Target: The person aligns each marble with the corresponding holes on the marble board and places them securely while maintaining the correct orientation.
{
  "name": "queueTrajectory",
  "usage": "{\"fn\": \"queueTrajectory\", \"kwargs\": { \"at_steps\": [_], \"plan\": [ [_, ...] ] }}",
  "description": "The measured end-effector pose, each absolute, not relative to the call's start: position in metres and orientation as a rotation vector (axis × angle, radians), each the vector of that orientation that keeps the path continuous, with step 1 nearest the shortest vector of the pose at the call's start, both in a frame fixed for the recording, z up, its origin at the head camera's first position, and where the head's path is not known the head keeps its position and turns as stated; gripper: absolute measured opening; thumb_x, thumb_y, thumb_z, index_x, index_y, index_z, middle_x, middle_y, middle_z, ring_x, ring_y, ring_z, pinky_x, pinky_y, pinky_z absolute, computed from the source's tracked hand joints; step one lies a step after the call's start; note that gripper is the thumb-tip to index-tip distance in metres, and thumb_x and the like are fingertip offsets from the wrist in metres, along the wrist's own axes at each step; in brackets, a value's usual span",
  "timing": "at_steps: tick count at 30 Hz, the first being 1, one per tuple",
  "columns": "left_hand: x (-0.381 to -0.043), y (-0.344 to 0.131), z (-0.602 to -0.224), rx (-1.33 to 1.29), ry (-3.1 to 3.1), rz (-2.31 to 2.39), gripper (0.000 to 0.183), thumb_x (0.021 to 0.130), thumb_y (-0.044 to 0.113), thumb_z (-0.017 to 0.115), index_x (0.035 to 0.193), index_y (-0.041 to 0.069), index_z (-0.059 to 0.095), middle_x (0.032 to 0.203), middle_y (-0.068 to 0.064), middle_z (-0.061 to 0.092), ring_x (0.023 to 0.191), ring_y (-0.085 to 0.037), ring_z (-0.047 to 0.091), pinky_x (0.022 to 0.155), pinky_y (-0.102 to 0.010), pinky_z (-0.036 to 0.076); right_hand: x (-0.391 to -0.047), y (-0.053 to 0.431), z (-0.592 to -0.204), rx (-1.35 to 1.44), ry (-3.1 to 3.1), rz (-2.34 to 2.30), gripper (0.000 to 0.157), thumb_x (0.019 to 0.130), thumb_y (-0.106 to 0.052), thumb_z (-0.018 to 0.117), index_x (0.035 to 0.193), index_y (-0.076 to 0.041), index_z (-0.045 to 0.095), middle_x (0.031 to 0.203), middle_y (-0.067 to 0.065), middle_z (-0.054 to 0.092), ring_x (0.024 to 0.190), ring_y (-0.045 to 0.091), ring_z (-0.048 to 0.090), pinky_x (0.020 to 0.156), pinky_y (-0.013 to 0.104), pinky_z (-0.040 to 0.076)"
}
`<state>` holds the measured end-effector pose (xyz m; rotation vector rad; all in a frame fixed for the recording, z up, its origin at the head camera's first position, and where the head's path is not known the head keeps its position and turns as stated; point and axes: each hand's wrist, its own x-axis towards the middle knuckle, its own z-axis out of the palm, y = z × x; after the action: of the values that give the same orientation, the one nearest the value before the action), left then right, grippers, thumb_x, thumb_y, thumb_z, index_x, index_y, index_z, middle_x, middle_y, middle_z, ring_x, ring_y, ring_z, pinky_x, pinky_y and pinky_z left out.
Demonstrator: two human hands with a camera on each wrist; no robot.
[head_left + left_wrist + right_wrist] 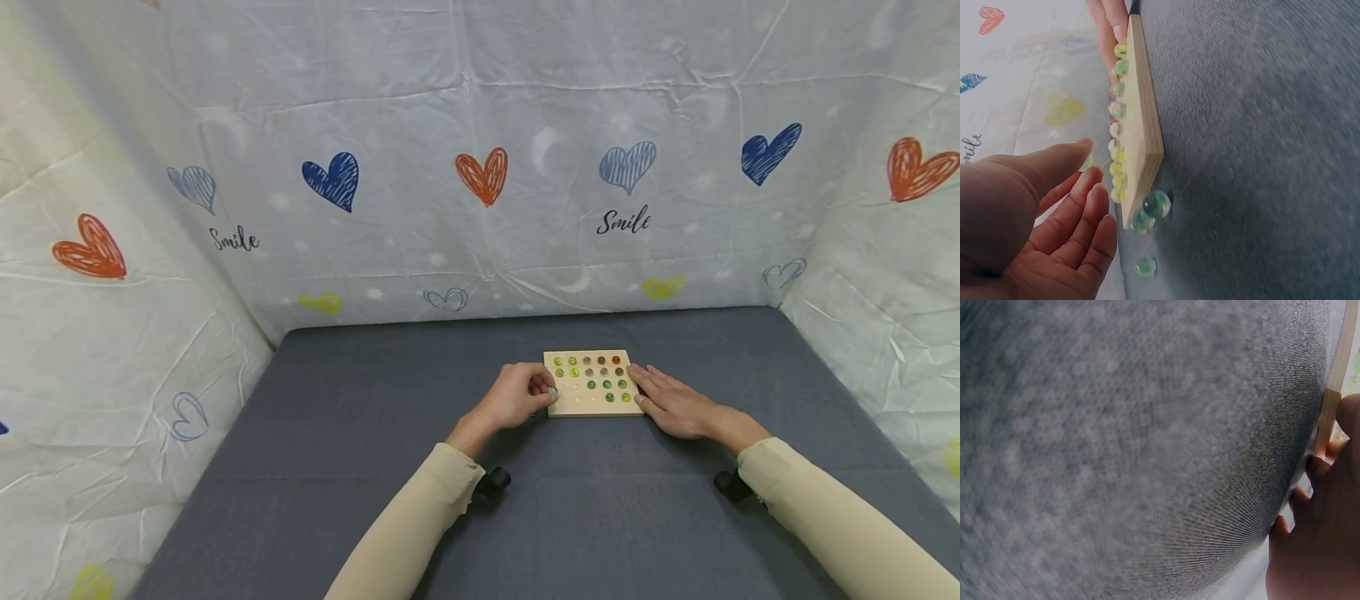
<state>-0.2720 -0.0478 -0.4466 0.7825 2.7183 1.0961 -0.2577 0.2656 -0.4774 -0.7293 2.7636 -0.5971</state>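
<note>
Marble (1087, 163) green, glassy, pinched; board (581, 393) flat, wooden.

A flat-lying wooden board (570, 408) bears rows of yellow, green and reddish glass marbles (607, 384). The left hand (513, 395) pinches a green marble (1087, 163) near its left edge; the right hand (675, 406) touches its right edge. Three loose greenish marbles (1156, 204) lie beside the left end.

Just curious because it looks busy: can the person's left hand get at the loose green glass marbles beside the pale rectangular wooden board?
Probably yes: those loose green glass marbles lie near the left hand on dark grey cloth, with nothing visibly between, though it pinches another green marble.
</note>
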Motion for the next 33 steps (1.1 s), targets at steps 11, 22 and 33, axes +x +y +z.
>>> {"fn": "queueTrajectory", "kwargs": {
  "at_steps": [11,22,33],
  "plan": [
    [-0.272,-0.032,-0.447,0.831,2.701,1.084,0.008,0.096,0.011,0.074,0.101,0.006,0.071,0.088,-0.003,0.067,0.077,-0.011,0.061,0.07,-0.026,0.051,-0.258,0.265,-0.479,-0.724,2.766,-0.59,0.061,0.113,-0.03,0.036,0.162,0.001,0.017,0.168,0.022,0.014,0.154,0.047,0.01,0.121,0.061,0.014],
    [-0.273,-0.016,-0.451,0.878,2.679,1.08,0.009,0.096,0.01,0.074,0.102,0.004,0.071,0.09,-0.004,0.067,0.078,-0.011,0.062,0.072,-0.024,0.051,-0.259,0.266,-0.479,-0.716,2.763,-0.589,0.06,0.113,-0.029,0.036,0.162,0.001,0.016,0.168,0.022,0.013,0.154,0.046,0.01,0.121,0.061,0.013],
    [-0.277,0.003,-0.458,0.857,2.681,1.068,0.008,0.094,0.009,0.075,0.099,0.005,0.071,0.087,-0.004,0.067,0.075,-0.01,0.059,0.071,-0.023,0.049,-0.258,0.265,-0.478,-0.698,2.762,-0.598,0.061,0.113,-0.028,0.036,0.162,0.001,0.016,0.169,0.022,0.013,0.154,0.046,0.01,0.121,0.061,0.012]
  ]
}}
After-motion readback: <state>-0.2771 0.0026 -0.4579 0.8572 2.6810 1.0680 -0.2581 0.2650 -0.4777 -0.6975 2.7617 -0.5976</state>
